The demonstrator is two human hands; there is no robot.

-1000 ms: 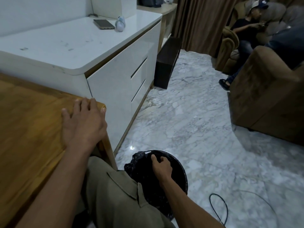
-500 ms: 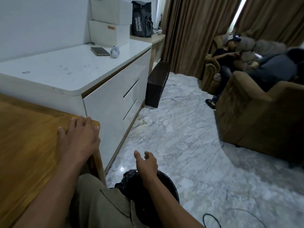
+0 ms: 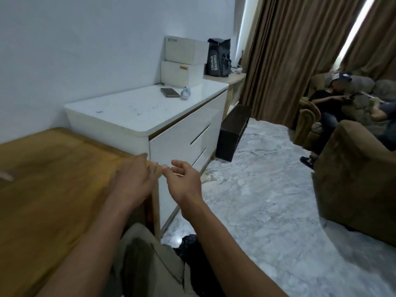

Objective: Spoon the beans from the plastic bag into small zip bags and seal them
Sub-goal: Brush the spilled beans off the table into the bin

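A: Looking for the beans, the zip bags or a spoon turns up none of them; only a black plastic bag (image 3: pixel 188 243) shows, low on the floor just right of the person's knee, mostly hidden by the right forearm.

B: And the hands?

A: The left hand (image 3: pixel 132 179) rests on the desk (image 3: pixel 53 189) corner, fingers loosely bent. The right hand (image 3: pixel 184 181) hovers beside it, relaxed and empty.

B: Handling?

A: Likely soft, crinkly and slippery; best gathered at the rim. Its axis and facing cannot be told.
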